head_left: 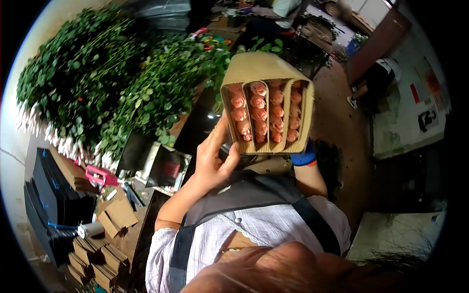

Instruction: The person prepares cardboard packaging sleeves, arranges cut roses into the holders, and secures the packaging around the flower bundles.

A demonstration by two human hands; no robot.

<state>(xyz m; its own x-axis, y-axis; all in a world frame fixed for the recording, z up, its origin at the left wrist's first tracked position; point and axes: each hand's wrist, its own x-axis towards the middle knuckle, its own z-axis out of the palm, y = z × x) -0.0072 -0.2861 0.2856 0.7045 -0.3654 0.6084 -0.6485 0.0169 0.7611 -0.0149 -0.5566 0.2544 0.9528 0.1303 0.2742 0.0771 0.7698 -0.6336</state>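
The left hand (212, 163) is gripping a cardboard wrap (266, 68) at its side, half curled, thumb at the near edge. The right hand, beyond a blue wristband (304, 158), is hiding behind it; I can't tell its grip. Pink roses (260, 114) are filling four rows inside. Leafy stems (97, 78) are spreading left of the hands, past a pink-handled tool (100, 176).

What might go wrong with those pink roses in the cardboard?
The cardboard wrap might slip: the left hand holds it at one side, and the right hand is hidden, so I can't tell how firmly it's supported. Squeezing might also bruise the pink roses, because they're packed closely between cardboard strips.
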